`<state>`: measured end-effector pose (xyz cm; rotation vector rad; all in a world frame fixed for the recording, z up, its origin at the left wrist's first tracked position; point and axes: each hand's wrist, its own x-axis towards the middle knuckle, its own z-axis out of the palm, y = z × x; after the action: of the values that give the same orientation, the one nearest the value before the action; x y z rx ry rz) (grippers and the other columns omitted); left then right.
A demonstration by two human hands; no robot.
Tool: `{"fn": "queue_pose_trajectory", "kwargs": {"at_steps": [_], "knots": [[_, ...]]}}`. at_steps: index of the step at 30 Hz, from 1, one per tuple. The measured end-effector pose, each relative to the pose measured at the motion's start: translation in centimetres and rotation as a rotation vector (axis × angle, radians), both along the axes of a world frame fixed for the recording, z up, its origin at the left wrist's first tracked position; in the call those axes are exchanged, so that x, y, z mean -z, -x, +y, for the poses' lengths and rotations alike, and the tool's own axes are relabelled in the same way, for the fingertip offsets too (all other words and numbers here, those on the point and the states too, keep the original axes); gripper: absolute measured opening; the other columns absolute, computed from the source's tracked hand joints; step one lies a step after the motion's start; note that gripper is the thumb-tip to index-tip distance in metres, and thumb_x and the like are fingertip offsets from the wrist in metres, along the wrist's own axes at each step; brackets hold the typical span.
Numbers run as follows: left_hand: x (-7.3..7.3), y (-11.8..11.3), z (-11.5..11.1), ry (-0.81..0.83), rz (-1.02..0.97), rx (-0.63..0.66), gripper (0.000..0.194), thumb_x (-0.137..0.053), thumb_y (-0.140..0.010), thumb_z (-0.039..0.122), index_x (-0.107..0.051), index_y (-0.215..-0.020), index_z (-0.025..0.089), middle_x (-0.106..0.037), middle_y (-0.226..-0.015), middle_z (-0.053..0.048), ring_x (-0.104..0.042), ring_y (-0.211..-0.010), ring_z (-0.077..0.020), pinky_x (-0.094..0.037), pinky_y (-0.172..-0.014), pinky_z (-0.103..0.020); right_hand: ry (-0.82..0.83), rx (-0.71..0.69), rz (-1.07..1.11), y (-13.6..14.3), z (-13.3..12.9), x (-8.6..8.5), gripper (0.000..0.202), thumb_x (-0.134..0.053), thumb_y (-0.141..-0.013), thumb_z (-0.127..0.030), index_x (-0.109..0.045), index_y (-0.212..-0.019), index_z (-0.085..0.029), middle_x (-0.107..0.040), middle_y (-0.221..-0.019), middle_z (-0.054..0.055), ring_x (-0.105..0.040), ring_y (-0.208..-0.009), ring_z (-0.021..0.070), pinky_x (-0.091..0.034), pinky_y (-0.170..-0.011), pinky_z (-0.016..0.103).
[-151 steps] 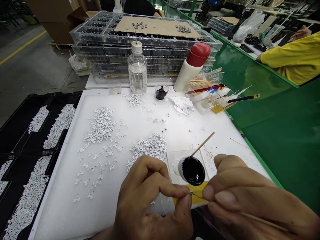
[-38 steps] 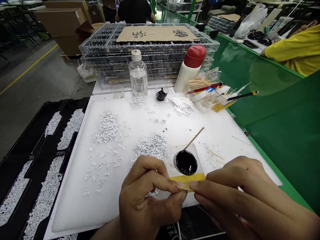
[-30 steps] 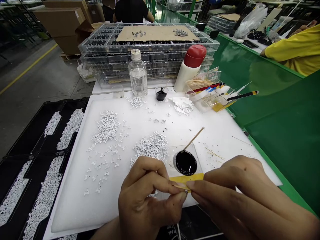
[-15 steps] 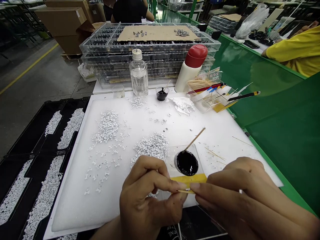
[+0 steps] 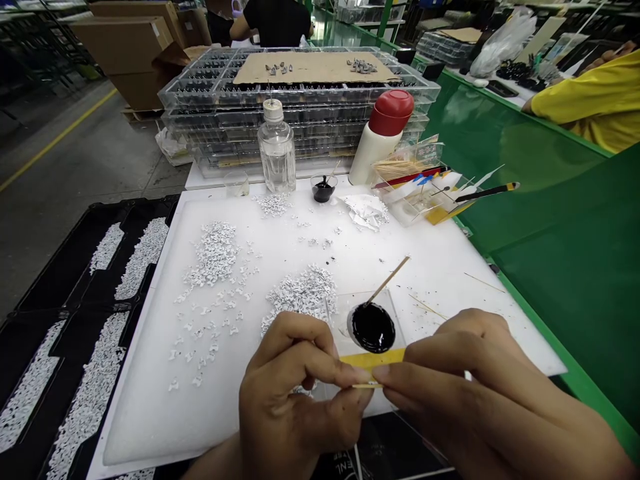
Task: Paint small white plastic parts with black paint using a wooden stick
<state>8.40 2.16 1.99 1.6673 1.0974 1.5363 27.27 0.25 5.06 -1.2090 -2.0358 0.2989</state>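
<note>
My left hand (image 5: 305,393) is closed in a pinch at the front of the white board, its fingertips around a tiny white piece that is mostly hidden. Pinched in my right hand (image 5: 460,387) is a thin wooden toothpick (image 5: 364,386), whose end lies across the left fingertips. The two hands nearly touch. Just beyond them stands a small cup of black paint (image 5: 373,328) with a wooden stick (image 5: 390,280) leaning in it. A heap of small white pieces (image 5: 303,293) lies to the left of that cup.
More white pieces (image 5: 216,253) are scattered on the white board (image 5: 145,400). Behind stand a clear bottle (image 5: 277,153), a red-capped flask (image 5: 380,137), a second black paint cup (image 5: 323,190) and a tool holder (image 5: 415,193). Stacked clear trays (image 5: 300,100) rise at the back. Black trays (image 5: 75,293) sit left.
My right hand has shifted slightly left, toward the left fingertips. The left hand stays almost still, with its pinch unchanged. In the background, a person in black has moved to the right.
</note>
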Motion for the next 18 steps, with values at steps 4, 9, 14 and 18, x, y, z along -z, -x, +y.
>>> {"fn": "queue_pose_trajectory", "kwargs": {"at_steps": [4, 9, 14, 18], "knots": [[0.04, -0.06, -0.02, 0.008, 0.004, -0.008, 0.014, -0.083, -0.086, 0.021, -0.073, -0.076, 0.023, -0.061, -0.076, 0.002, -0.059, -0.060, -0.0100, -0.048, -0.047, -0.020, -0.005, -0.027, -0.002, -0.33, 0.38, -0.05, 0.022, -0.061, -0.103, -0.015, -0.077, -0.108, -0.028, -0.070, -0.086, 0.003, -0.063, -0.080, 0.0177, -0.051, -0.073, 0.037], [0.00, 0.01, -0.06, 0.009, 0.000, -0.004, 0.014, -0.082, -0.087, 0.023, -0.073, -0.076, 0.023, -0.060, -0.078, 0.003, -0.059, -0.060, -0.0080, -0.047, -0.048, -0.019, -0.001, -0.053, 0.004, -0.55, 0.40, 0.07, 0.020, -0.061, -0.102, -0.013, -0.075, -0.110, -0.026, -0.070, -0.087, 0.003, -0.064, -0.084, 0.0178, -0.052, -0.075, 0.035], [0.10, 0.08, -0.18, 0.013, -0.010, 0.003, 0.015, -0.082, -0.087, 0.024, -0.072, -0.076, 0.023, -0.059, -0.077, 0.003, -0.058, -0.060, -0.0083, -0.046, -0.047, -0.019, -0.007, -0.049, -0.030, -0.78, 0.71, -0.21, 0.027, -0.063, -0.099, -0.009, -0.077, -0.109, -0.030, -0.071, -0.085, 0.002, -0.064, -0.078, 0.0168, -0.052, -0.070, 0.034], [0.11, 0.09, -0.11, 0.027, -0.011, -0.006, 0.016, -0.082, -0.086, 0.022, -0.071, -0.074, 0.023, -0.059, -0.076, 0.003, -0.057, -0.060, -0.0092, -0.046, -0.047, -0.020, -0.032, -0.046, -0.066, -0.69, 0.69, -0.40, 0.029, -0.064, -0.097, -0.008, -0.077, -0.106, -0.032, -0.073, -0.084, 0.000, -0.062, -0.072, 0.0153, -0.051, -0.064, 0.032]]}}
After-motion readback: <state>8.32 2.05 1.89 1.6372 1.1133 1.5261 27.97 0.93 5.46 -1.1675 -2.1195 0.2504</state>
